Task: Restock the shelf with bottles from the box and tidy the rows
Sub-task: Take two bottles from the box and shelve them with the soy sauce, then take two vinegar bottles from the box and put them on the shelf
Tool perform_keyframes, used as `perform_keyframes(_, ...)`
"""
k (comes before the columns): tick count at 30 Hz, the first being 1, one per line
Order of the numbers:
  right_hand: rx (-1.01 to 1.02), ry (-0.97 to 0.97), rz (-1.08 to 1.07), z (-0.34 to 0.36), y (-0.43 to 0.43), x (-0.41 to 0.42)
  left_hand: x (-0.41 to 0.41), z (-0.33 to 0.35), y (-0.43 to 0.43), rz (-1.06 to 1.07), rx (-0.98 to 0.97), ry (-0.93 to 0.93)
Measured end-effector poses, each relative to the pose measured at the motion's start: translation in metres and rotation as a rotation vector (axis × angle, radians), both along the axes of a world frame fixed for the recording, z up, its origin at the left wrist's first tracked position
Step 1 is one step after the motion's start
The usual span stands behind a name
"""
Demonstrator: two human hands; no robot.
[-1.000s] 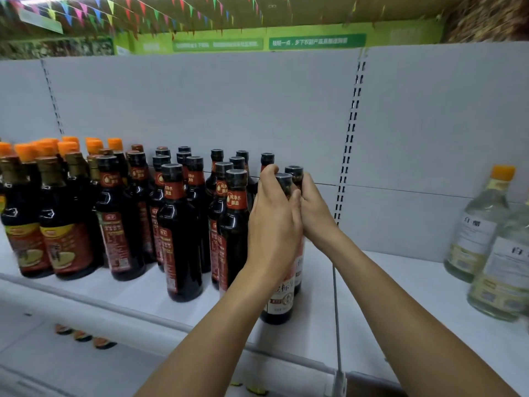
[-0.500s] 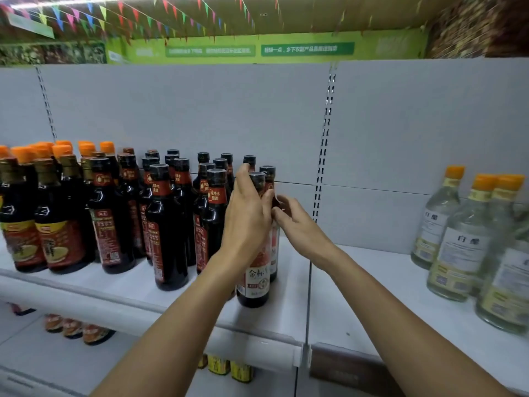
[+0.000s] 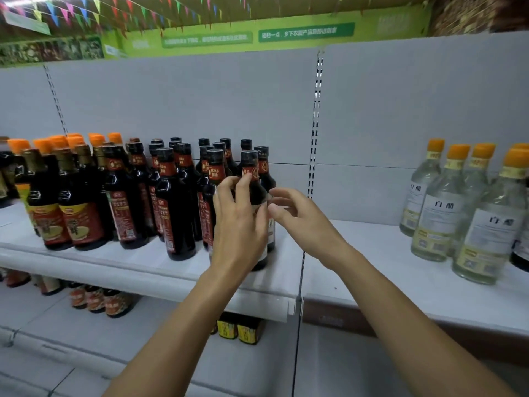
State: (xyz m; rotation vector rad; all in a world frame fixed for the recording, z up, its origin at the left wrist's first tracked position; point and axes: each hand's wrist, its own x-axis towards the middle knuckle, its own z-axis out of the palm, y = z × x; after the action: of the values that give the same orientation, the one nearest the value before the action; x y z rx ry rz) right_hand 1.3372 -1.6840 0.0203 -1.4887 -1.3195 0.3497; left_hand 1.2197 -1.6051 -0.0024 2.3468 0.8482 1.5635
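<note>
Front dark bottle (image 3: 251, 169) stands upright at frame centre, ending the rightmost column on the shelf (image 3: 137, 257) — left hand (image 3: 239, 224), the nearer, lies directly before it, fingers loosely curled over its shoulder, grip uncertain; right hand (image 3: 303, 222) hovers open and empty just right of it

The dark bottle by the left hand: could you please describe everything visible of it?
The dark bottle stands upright on the shelf, front right of the dark rows. Black cap, red neck label, glossy dark body, pale lower label. The left hand covers its middle, fingers curled at its shoulder; grip unclear.
</note>
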Motion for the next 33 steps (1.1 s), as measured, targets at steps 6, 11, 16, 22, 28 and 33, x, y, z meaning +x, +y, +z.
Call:
perform_keyframes(6, 0.031, 0.025, -0.019, -0.02, -0.036, -0.018, -0.011, -0.032, -0.025, -0.145, -0.015, 0.029)
perform_keyframes(11, 0.016, 0.078, -0.07, -0.042, -0.057, -0.031, -0.021, -0.06, -0.04, -0.304, -0.134, -0.002)
perform_keyframes(16, -0.039, 0.144, -0.163, -0.081, -0.077, -0.045, -0.038, -0.098, -0.057, -0.417, -0.226, 0.029)
perform_keyframes(22, -0.12, 0.242, -0.253, -0.143, -0.108, -0.063, -0.05, -0.154, -0.077, -0.542, -0.334, 0.093)
perform_keyframes(28, -0.285, 0.294, -0.36, -0.197, -0.146, -0.081, -0.058, -0.211, -0.107, -0.604, -0.489, 0.207)
perform_keyframes(33, -0.36, 0.36, -0.421, -0.243, -0.181, -0.091, -0.065, -0.251, -0.133, -0.671, -0.601, 0.288)
